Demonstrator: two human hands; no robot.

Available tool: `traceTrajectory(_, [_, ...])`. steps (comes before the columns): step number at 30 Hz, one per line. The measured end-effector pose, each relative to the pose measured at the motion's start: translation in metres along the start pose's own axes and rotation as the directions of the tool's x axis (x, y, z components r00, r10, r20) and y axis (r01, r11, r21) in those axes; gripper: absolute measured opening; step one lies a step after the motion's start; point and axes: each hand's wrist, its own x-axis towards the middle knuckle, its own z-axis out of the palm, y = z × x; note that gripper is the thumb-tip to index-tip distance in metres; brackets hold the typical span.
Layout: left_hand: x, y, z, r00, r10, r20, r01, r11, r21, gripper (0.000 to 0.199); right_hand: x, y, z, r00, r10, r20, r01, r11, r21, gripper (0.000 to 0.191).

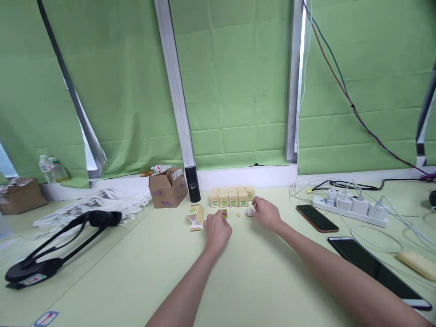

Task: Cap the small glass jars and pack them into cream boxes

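My left hand [218, 230] is closed, its fingers curled around a small yellow-green container [225, 213] at the table. To its left lies a small cream carton [195, 216] with open flaps and a green label. My right hand [266, 212] has its fingers drawn together just above and beside a small white cap-like piece [250, 212]; what those fingers hold, if anything, is too small to make out. Between the hands lies a tiny yellow piece [238, 215]. Several matching cream cartons [233, 198] stand in a row behind.
A black cylinder [192, 184] and an open cardboard box [167, 188] stand back left. Further left are a black headset [61, 245] and white cables [95, 206]. On the right lie a phone [316, 218], a tablet [374, 268], a power strip [350, 209] and a power bank [417, 265].
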Motion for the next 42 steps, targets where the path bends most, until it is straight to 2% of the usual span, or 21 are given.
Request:
traceTrajectory(3, [0.011, -0.007, 0.0, 0.993, -0.118, -0.012, 0.118, 0.993, -0.009, 0.039, -0.036, -0.013, 0.008, 0.991, -0.096, 0.094, 0.095, 0.995, 0.017, 0.017])
traceTrajectory(7, [0.026, -0.021, 0.009, 0.981, -0.193, 0.006, 0.192, 0.979, 0.061, 0.055, -0.067, -0.023, 0.014, 0.976, -0.195, 0.093, 0.194, 0.981, 0.018, 0.016])
traceTrajectory(13, [0.05, -0.04, 0.028, 0.975, -0.185, 0.126, 0.171, 0.979, 0.111, 0.063, -0.071, -0.024, 0.011, 0.971, -0.226, 0.08, 0.226, 0.974, 0.017, 0.02])
traceTrajectory(18, [0.062, -0.046, 0.036, 0.977, -0.144, 0.158, 0.129, 0.986, 0.104, 0.052, -0.071, -0.024, 0.011, 0.972, -0.222, 0.075, 0.222, 0.975, 0.01, 0.026])
traceTrajectory(22, [0.054, -0.043, 0.033, 0.988, -0.074, 0.133, 0.064, 0.995, 0.078, 0.042, -0.072, -0.023, 0.013, 0.974, -0.217, 0.057, 0.217, 0.976, 0.014, 0.033])
traceTrajectory(26, [0.034, -0.032, 0.02, 0.991, 0.094, 0.091, -0.098, 0.994, 0.044, 0.042, -0.074, -0.02, 0.013, 0.976, -0.218, -0.003, 0.217, 0.974, 0.057, 0.04])
traceTrajectory(28, [0.023, -0.023, 0.01, 0.965, 0.262, 0.024, -0.262, 0.965, 0.01, 0.042, -0.075, -0.019, 0.012, 0.973, -0.227, -0.03, 0.229, 0.969, 0.091, 0.039])
traceTrajectory(32, [0.001, -0.003, -0.01, 0.885, 0.463, -0.044, -0.465, 0.884, -0.041, 0.042, -0.078, -0.018, 0.01, 0.967, -0.21, -0.143, 0.237, 0.949, 0.21, 0.038])
traceTrajectory(37, [-0.02, 0.012, -0.02, 0.822, 0.545, -0.164, -0.564, 0.821, -0.095, 0.044, -0.078, -0.014, 0.01, 0.921, -0.21, -0.329, 0.337, 0.852, 0.401, 0.038])
traceTrajectory(42, [-0.028, 0.016, -0.022, 0.827, 0.531, -0.184, -0.56, 0.809, -0.179, 0.04, -0.079, -0.014, 0.013, 0.846, -0.25, -0.47, 0.466, 0.775, 0.426, 0.046])
